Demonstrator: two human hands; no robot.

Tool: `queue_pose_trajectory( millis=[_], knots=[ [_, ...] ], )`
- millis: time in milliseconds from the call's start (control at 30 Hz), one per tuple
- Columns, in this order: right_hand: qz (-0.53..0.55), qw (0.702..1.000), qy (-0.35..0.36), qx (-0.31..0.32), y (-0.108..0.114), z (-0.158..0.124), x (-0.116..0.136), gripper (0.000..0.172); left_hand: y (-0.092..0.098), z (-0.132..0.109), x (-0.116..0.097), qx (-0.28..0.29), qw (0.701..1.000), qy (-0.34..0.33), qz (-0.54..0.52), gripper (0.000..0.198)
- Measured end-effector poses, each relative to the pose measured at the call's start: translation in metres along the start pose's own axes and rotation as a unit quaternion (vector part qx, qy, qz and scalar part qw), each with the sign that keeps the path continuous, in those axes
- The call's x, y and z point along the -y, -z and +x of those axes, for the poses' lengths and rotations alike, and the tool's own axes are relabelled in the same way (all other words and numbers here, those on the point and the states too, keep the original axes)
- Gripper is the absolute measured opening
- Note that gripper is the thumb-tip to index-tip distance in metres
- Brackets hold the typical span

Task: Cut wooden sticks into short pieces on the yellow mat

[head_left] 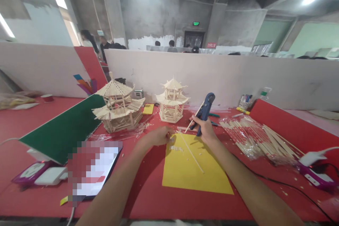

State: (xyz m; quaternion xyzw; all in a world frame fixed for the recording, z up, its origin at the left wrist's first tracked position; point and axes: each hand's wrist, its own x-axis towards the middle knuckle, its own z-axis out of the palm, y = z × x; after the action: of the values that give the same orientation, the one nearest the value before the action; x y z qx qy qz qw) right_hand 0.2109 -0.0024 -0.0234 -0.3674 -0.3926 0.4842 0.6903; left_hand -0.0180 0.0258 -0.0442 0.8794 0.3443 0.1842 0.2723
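My right hand [205,129] is closed round a blue cutter tool [206,108], held upright, with a thin wooden stick [194,117] in its jaws. My left hand [160,135] rests fingers curled at the top left edge of a yellow sheet [209,180], pinching at small cut stick pieces [177,148]. A long thin stick [191,153] lies slantwise on the sheet. Two wooden stick pagoda models stand behind: a larger one [118,107] at the left and a smaller one [172,100] in the middle.
A pile of wrapped chopsticks [258,137] lies at the right. A dark green board [63,127], a blurred tablet [92,169] and purple devices [316,174] lie on the red table [148,201]. A black cable [288,187] runs across. A white partition [238,74] stands behind; people sit beyond.
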Motion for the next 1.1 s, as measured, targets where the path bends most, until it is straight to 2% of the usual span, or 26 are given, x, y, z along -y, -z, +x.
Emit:
queue_pose_trajectory(
  millis=[67,200,400,567,800,1100],
  knots=[
    [-0.004,1.0,-0.001,0.002,0.0,0.0,0.0,0.036,-0.001,0.0,-0.001,0.024,1.0,-0.014,0.012,0.015],
    [-0.008,1.0,-0.001,0.004,0.0,-0.001,0.0,0.035,-0.004,0.003,0.002,0.017,1.0,-0.01,0.004,0.019],
    [-0.018,1.0,0.006,0.015,0.002,0.001,-0.002,0.034,-0.006,0.003,0.005,0.008,1.0,-0.022,0.016,0.014],
    [-0.018,1.0,0.006,0.018,0.004,0.002,-0.003,0.035,-0.004,0.003,0.003,0.029,0.998,-0.041,0.031,0.014],
    [-0.022,1.0,0.0,0.019,0.004,0.002,-0.002,0.034,-0.003,0.001,-0.001,0.026,0.998,-0.034,0.049,0.041],
    [-0.022,0.999,0.001,0.024,0.003,0.0,-0.001,0.036,0.001,0.0,-0.007,0.041,0.996,-0.026,0.07,0.038]
  ],
)
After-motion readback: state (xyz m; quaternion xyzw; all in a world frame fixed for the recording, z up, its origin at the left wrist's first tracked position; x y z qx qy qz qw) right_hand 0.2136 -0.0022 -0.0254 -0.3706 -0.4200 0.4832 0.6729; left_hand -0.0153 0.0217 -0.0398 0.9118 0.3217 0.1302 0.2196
